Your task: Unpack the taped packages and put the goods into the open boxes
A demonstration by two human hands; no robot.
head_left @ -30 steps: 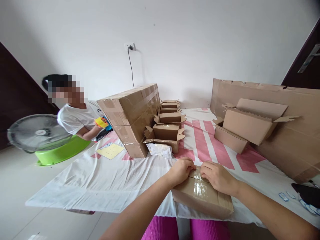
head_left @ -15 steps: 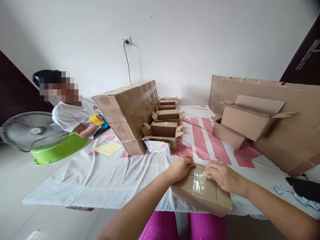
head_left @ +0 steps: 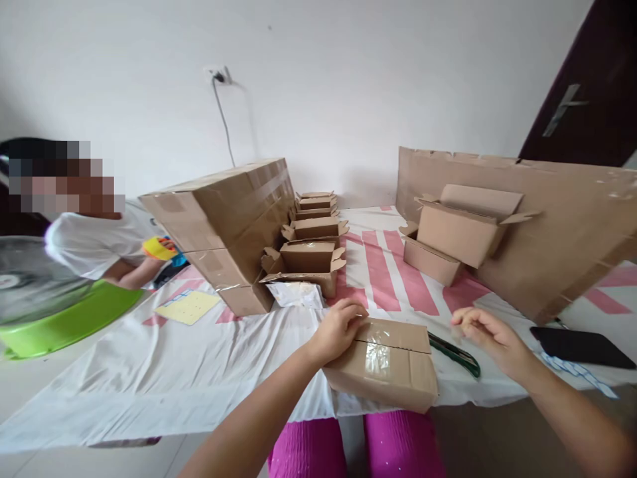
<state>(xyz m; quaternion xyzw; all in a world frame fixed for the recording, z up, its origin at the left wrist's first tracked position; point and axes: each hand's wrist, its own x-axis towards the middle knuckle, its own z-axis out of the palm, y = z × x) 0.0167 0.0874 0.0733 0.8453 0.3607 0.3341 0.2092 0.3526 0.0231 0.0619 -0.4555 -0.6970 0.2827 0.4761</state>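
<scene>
A closed cardboard box (head_left: 398,378) lies in front of me at the table's near edge, with clear tape (head_left: 378,355) across its top seam. My left hand (head_left: 343,325) grips the box at its far left corner, fingers curled over the edge. My right hand (head_left: 490,335) is off the box, raised to its right. Its thumb and fingers are pinched together; a faint clear scrap seems to show at the fingertips, too small to name. Between that hand and the box, a green utility knife (head_left: 458,356) rests on the cloth.
Stacked taped cartons (head_left: 213,232) stand left of centre, beside a row of open boxes (head_left: 306,265). Two open boxes (head_left: 455,232) lean by a cardboard sheet (head_left: 547,232). A black flat device (head_left: 582,346) lies right. A person (head_left: 99,245) holding yellow tape (head_left: 159,248) sits left, near a fan.
My right hand has left the box top and moved right, uncovering the green utility knife. My left hand stays on the box. The view has turned right.
</scene>
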